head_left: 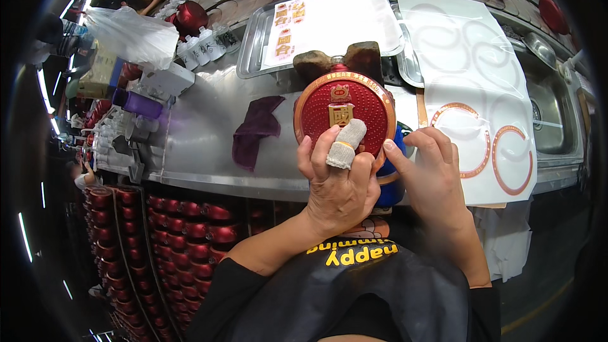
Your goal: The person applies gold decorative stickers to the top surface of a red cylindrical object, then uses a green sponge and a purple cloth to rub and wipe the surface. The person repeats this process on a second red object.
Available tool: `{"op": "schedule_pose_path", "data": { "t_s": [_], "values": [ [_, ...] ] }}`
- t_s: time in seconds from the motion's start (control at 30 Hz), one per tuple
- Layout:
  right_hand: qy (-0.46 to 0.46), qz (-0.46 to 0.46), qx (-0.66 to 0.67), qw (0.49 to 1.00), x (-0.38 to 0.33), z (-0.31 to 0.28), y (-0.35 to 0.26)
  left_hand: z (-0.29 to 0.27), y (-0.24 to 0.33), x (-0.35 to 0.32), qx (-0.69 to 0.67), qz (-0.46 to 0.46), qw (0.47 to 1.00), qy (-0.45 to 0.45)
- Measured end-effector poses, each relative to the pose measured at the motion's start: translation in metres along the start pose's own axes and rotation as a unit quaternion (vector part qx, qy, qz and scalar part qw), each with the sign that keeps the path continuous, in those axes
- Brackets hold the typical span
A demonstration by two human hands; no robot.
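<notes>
A round red bottle [316,120] with a studded face, gold emblem and orange-gold decal strip around its rim lies before me, its neck toward a dark two-lobed support [364,60]. Bent fingers of my left hand [342,180] press on the lower face; a pale knitted finger sleeve [348,142] covers one finger. At the lower right rim, the thumb of my right hand [434,168] touches the strip, its other fingers held apart from the thumb. Something blue [391,195] shows beneath the bottle. A dark purple cloth [256,130] lies to the left.
A metal tray [252,41] holds a white sheet with gold-red decals [283,43]. At right, orange ring-shaped strips [512,161] lie on a white backing sheet [472,88] beside a sink [548,117]. White bottles [204,47] stand back left; many red bottles [190,231] fill racks below left.
</notes>
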State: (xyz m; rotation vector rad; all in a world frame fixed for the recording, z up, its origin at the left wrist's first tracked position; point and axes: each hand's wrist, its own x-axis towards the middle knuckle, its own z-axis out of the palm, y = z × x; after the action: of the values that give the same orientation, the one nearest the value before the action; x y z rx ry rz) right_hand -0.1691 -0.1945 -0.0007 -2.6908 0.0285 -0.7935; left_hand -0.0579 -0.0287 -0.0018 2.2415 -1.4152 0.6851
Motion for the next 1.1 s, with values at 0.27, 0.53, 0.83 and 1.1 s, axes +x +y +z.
{"op": "schedule_pose_path", "data": {
  "t_s": [0.27, 0.53, 0.83, 1.1],
  "values": [
    [-0.004, -0.006, -0.006, 1.0, -0.002, -0.001, -0.005, -0.01, -0.01, -0.02, 0.007, 0.004, 1.0, 0.024],
    [-0.023, -0.02, -0.01, 0.999, -0.006, 0.0, -0.011, -0.013, -0.028, -0.041, 0.008, -0.026, 0.998, 0.048],
    [-0.042, -0.031, 0.002, 0.999, -0.007, 0.005, -0.023, -0.014, -0.047, -0.049, -0.149, -0.17, 0.971, 0.077],
    [-0.06, -0.035, 0.003, 0.998, -0.003, 0.004, -0.036, -0.021, -0.054, -0.047, -0.294, -0.209, 0.931, 0.053]
  ]
}}
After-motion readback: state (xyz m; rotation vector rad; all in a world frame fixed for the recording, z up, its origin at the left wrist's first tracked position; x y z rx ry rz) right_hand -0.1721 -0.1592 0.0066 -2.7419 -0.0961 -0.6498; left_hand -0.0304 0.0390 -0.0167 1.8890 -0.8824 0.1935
